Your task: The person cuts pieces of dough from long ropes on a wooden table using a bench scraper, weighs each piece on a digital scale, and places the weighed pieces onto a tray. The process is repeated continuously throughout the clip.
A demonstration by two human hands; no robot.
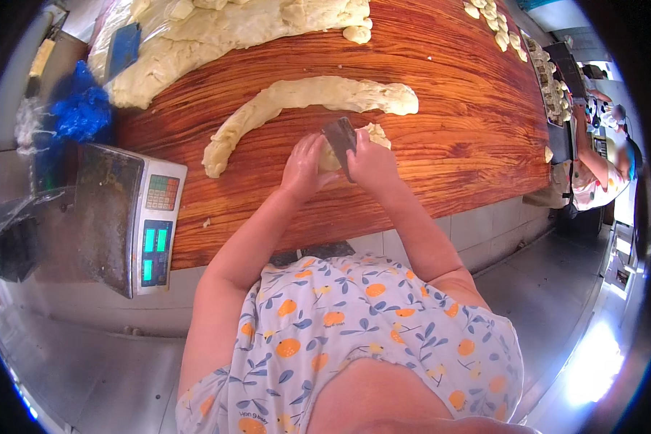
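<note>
My right hand [373,163] grips a dark metal dough scraper [340,142], its blade tilted against a small lump of dough [329,158]. The fingers of my left hand [304,167] rest on the left side of that lump. Another bit of dough [377,135] shows just beyond my right hand. Beyond both hands a long curved roll of dough [304,96] lies on the wooden table [466,119]. How far the blade has cut in is hidden by my hands.
A large slab of dough [217,32], partly under plastic film, fills the far left, with a blue scraper [123,50] on it. A digital scale [160,228] stands at the left edge. Dough pieces [491,19] lie far right, near egg trays [545,81] and a co-worker [597,173].
</note>
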